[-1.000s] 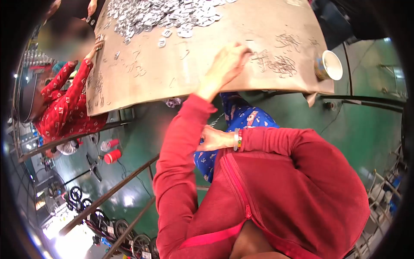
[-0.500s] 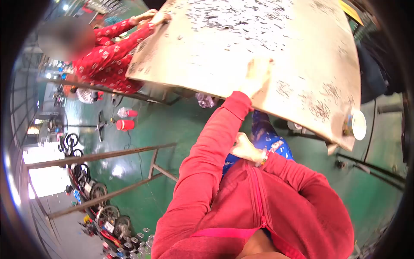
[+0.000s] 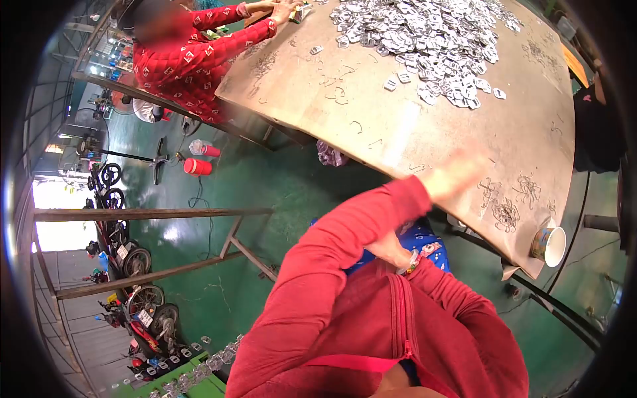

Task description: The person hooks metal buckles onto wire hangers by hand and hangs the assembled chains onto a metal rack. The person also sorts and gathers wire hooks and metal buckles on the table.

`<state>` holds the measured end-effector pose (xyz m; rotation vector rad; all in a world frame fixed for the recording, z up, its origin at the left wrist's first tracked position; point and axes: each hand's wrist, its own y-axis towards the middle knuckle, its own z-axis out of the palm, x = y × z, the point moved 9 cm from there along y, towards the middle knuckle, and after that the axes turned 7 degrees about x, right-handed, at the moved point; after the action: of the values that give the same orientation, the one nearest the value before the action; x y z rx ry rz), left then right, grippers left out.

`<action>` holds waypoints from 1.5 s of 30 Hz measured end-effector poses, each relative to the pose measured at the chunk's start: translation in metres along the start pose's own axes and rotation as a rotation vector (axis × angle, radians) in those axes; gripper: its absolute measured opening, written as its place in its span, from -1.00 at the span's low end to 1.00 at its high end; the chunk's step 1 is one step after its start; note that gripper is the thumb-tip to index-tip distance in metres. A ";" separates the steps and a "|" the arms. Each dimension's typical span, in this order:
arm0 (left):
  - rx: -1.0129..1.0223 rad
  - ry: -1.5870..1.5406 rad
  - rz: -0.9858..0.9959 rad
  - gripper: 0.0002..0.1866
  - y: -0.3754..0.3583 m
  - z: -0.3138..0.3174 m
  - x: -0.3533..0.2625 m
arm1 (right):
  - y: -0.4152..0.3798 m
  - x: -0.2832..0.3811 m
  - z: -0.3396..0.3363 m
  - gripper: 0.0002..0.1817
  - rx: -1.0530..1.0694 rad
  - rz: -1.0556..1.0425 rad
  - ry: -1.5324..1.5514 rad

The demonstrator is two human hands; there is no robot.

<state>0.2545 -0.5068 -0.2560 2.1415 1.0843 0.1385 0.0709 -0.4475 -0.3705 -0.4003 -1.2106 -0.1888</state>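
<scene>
My left hand [image 3: 458,176] is over the near edge of the brown-covered table [image 3: 458,136]. It is blurred, but its outline looks flat with fingers stretched out, and I see nothing held in it. Just right of it lie clusters of small dark wire hooks [image 3: 505,215]. My right hand [image 3: 390,251], with a bracelet at the wrist, is close to my body below the left forearm, its fingers mostly hidden. Farther back on the table spreads a big pile of flat silver metal pieces [image 3: 438,46] with slots in them.
A white-lined cup [image 3: 549,247] stands at the table's near right corner. A co-worker in a red patterned top [image 3: 189,63] works at the left side. A metal frame [image 3: 152,213], motorbikes [image 3: 142,298] and a red container [image 3: 198,166] are on the left floor.
My left hand has moved right across the table toward the wire hooks. The view has shifted, and the pile of metal pieces shows more sharply. My right hand stays near my body.
</scene>
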 end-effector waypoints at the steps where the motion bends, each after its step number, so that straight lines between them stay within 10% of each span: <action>1: -0.137 -0.028 0.028 -0.72 0.028 -0.029 -0.042 | -0.002 -0.011 -0.003 -0.65 0.002 -0.013 0.029; 3: 0.389 0.242 -0.038 -0.69 0.052 0.052 -0.072 | -0.001 -0.004 -0.001 -0.65 0.008 -0.101 -0.020; 9: 0.332 0.075 -0.009 -0.79 0.060 0.096 -0.089 | 0.012 0.030 0.002 -0.66 -0.009 -0.270 -0.155; 14: 0.219 -0.131 -0.381 -0.78 0.051 -0.010 0.081 | 0.007 0.055 -0.005 -0.67 -0.057 -0.368 -0.218; 16: -0.127 -0.060 -0.504 -0.73 -0.002 -0.059 0.186 | 0.013 0.048 -0.009 -0.86 -0.041 -0.226 -0.230; 18: -0.004 0.072 -0.943 -0.79 -0.031 -0.117 0.259 | 0.015 0.058 -0.010 -0.88 -0.007 -0.234 -0.147; 21: 0.002 0.226 -1.034 -0.79 -0.072 -0.138 0.304 | 0.019 0.065 -0.013 -0.85 0.021 -0.241 -0.155; 35: 0.297 0.567 -0.976 -0.74 -0.092 -0.107 0.292 | 0.026 0.092 -0.020 -0.92 -0.116 -0.293 -0.193; 45: -0.124 0.082 -0.722 -0.86 -0.081 -0.196 0.164 | 0.034 0.131 -0.033 -0.85 -0.135 -0.409 -0.253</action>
<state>0.2291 -0.2459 -0.1995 1.5321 1.7723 -0.0467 0.1572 -0.4200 -0.2646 -0.2947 -1.5278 -0.5885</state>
